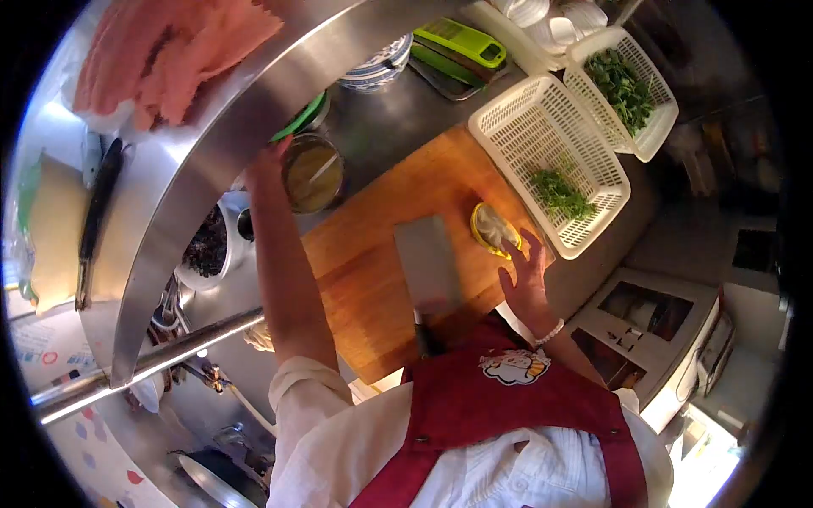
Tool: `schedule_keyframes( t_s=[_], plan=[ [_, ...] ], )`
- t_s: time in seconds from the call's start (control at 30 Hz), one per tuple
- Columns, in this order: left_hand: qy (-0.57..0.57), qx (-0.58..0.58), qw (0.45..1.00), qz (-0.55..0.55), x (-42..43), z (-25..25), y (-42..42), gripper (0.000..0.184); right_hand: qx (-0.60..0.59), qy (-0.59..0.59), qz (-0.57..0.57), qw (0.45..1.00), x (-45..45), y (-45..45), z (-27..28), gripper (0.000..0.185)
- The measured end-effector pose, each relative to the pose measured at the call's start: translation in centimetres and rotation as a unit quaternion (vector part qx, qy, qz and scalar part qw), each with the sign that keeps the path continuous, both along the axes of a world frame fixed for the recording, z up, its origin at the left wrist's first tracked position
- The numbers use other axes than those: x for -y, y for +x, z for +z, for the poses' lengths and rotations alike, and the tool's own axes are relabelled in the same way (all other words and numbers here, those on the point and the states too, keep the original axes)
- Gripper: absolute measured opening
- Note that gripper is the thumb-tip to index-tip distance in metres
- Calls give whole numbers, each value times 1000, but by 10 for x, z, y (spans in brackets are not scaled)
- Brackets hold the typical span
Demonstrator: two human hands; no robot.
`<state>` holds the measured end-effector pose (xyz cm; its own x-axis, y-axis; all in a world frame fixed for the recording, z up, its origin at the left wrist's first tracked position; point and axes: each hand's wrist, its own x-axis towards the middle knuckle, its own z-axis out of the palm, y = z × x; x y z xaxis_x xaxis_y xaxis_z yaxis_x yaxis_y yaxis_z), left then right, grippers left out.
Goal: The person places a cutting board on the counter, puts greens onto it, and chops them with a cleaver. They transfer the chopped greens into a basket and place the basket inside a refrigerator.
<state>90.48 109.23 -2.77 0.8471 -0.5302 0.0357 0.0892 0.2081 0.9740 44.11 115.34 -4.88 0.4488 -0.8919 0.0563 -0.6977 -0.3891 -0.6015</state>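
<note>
My left hand (268,162) reaches up beside the steel shelf, its fingertips at the edge of a green lid (303,117); the shelf hides part of the hand, so its grip is unclear. Just below the lid is a round container (313,173) of tan liquid with a utensil in it. Fingers spread, my right hand (527,284) is at the near edge of a small yellow-rimmed dish (494,229) with something pale inside. That dish rests on the wooden cutting board (364,254). A cleaver (428,262) lies flat on the board between my arms, handle towards me.
Two white baskets (521,127) (669,127) with green herbs stand at the right. A green slicer (457,42) and a patterned bowl (377,72) sit behind the board. The curved shelf (220,127) overhangs the left side, above a bowl of dark food (206,245).
</note>
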Motion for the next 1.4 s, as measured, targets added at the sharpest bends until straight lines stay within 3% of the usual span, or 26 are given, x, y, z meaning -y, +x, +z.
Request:
schedule_keyframes(
  t_s=[0.07, 0.1, 0.17, 0.27, 0.33, 0.43, 0.53, 0.57, 0.63, 0.67, 0.73, 0.77, 0.87, 0.9, 0.93, 0.97, 1.07, 1.1, 1.13, 1.17, 1.23, 1.27, 1.3, 1.37, 1.4],
  plan=[
    [-19, -39, 999, -3, -1, 14, 4, 31, -3, -1, -14, 1000, -2, -8, -4, 47],
    [35, -19, 999, -1, 3, 42, -5, 31, -6, -5, -18, 1000, -2, -11, -5, 46],
    [57, 22, 993, -104, 9, 20, 64, 32, -7, -3, -20, 1000, -2, -12, -2, 45],
    [132, 188, 967, -107, -6, -39, 96, 37, 14, 3, -18, 1000, -4, -13, -5, 44],
    [59, -79, 993, -56, -21, -2, 47, 39, 17, 6, -23, 1000, -4, -9, -2, 44],
    [81, -60, 994, -30, -31, 21, 1, 38, 28, 55, -23, 998, -15, -11, -3, 43],
    [29, -58, 998, 16, -14, -3, 29, 36, 33, 51, -9, 998, -15, -11, -9, 44],
    [125, 48, 991, 11, -15, -3, 31, 37, 39, 52, -10, 998, -15, -10, -7, 44],
    [304, 256, 918, 2, -22, -4, 30, 40, 49, 50, -14, 997, -13, -8, -2, 43],
    [378, 357, 854, -6, -19, -1, 27, 42, 50, 47, -13, 998, -12, -10, -2, 42],
    [504, 539, 675, -20, -15, -3, 23, 48, 50, 50, -13, 997, -17, -16, -7, 41],
    [539, 531, 653, -25, -13, -32, 48, 57, 49, 51, -19, 997, -23, -20, -9, 41],
    [460, 500, 730, -73, -7, -57, 66, 57, 33, 39, -54, 997, -22, -26, -9, 40],
    [272, 177, 941, -99, 7, -68, 67, 53, 34, 41, -55, 997, -19, -25, -9, 39],
    [-1, -152, 988, -9, 20, -80, 67, 51, 32, 50, -50, 997, -17, -19, -9, 39],
    [49, -140, 989, -11, 20, -56, 45, 50, 31, 53, -62, 996, -19, -19, -8, 39],
    [48, -178, 983, -10, 15, -50, 36, 48, 50, 45, -85, 994, -16, -30, -3, 38],
    [133, 24, 989, -53, 4, -50, 37, 41, 68, 37, -93, 993, -15, -37, -2, 38],
    [210, 225, 947, -91, -11, -52, 38, 34, 87, 29, -99, 991, -14, -44, -1, 38],
    [276, 416, 858, -122, -23, -53, 40, 28, 108, 12, -119, 987, -11, -50, -1, 37],
    [235, 156, 954, -100, -38, -45, 15, 24, 153, -20, -155, 976, -2, -67, -3, 36],
    [207, 20, 974, -85, -49, -42, -1, 24, 158, -5, -196, 968, 6, -77, -3, 36],
    [195, 135, 962, -132, -67, -62, -14, 27, 163, 9, -237, 958, 15, -89, -2, 36],
    [216, 196, 939, -183, -96, -73, -66, 29, 176, 44, -306, 935, 38, -113, -7, 41],
    [250, 145, 939, -188, -107, -63, -111, 28, 184, 64, -335, 922, 50, -127, -18, 46]
  ],
)
